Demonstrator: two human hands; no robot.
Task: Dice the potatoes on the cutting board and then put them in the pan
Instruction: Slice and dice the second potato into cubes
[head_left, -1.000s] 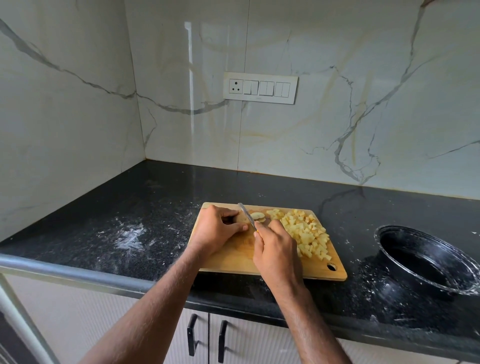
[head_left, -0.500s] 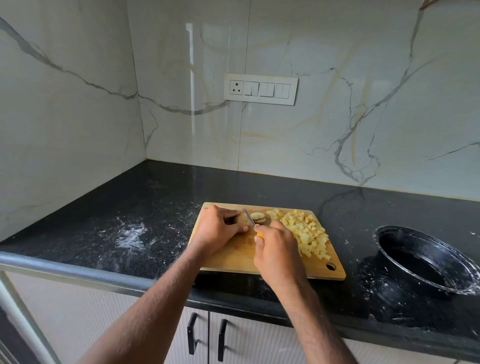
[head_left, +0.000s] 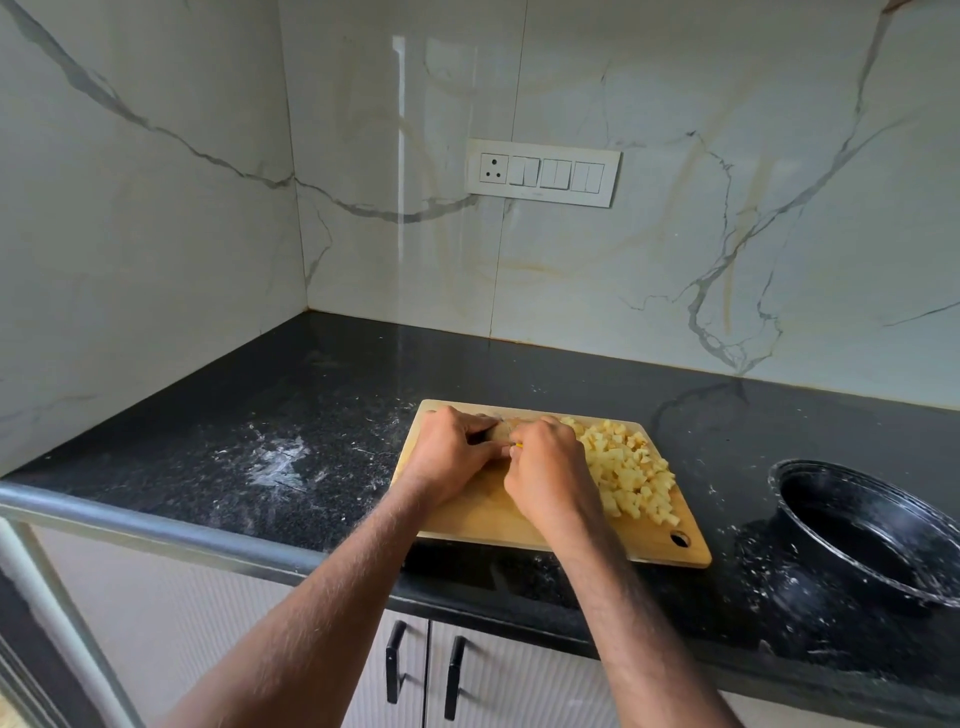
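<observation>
A wooden cutting board (head_left: 478, 519) lies on the black counter. A heap of diced potato (head_left: 631, 467) covers its right half. My left hand (head_left: 449, 457) curls over a potato piece (head_left: 501, 432) near the board's far edge, and most of that piece is hidden. My right hand (head_left: 550, 470) grips a knife whose yellow handle tip (head_left: 518, 445) just shows between the hands; the blade is hidden behind them. The two hands touch. A black pan (head_left: 872, 530) sits on the counter to the right of the board, with nothing visible in it.
White flour-like smears (head_left: 275, 462) mark the counter left of the board and around the pan. Marble walls close the back and left. A switch panel (head_left: 543, 165) sits on the back wall. A metal rail (head_left: 156, 525) and cabinet handles (head_left: 423, 660) run along the counter's front.
The knife blade, visible and raised earlier, has dropped out of sight between the hands. My right hand has moved left against my left hand. The small potato slices seen beside the blade are now covered.
</observation>
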